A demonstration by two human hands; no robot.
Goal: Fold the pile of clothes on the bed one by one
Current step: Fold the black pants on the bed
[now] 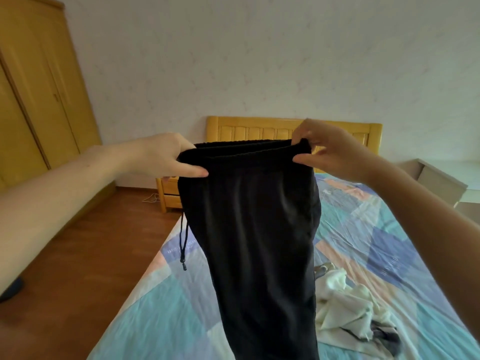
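Lower part of the black drawstring trousers (254, 242) runs out of the bottom edge, so the leg ends aren't visible. They also block the middle of the bed (389, 229) and part of the clothes pile (345, 313) behind them; the pile's left side is hidden, and the dark item at its near end is too blurred to identify.

Trousers are held up in the air over the bed, waistband level, hanging straight down. Left hand (168, 157) pinches the left end of the waistband, thumb in front of the cloth, other fingers hidden behind it. Right hand (335, 152) grips the right end, fingers curled round the bunched elastic. Drawstring (184, 242) hangs loose off the left side, ends dangling clear of the mattress.

Pile is cream/white crumpled fabric plus something grey, on the sheet near the bed's right half, towards the near end.

Bed has a patchwork sheet in teal, blue, pink. Wooden headboard (285, 128) is against the far wall, mostly visible above the waistband. Small wooden nightstand (168, 193) sits at the bed's far left corner, a white cable (152, 198) on the floor beside it. Wooden wardrobe (39, 87) is along the left wall. Pale cabinet (441, 178) is at the right edge, cut off. Brown wood floor, whitish wall.
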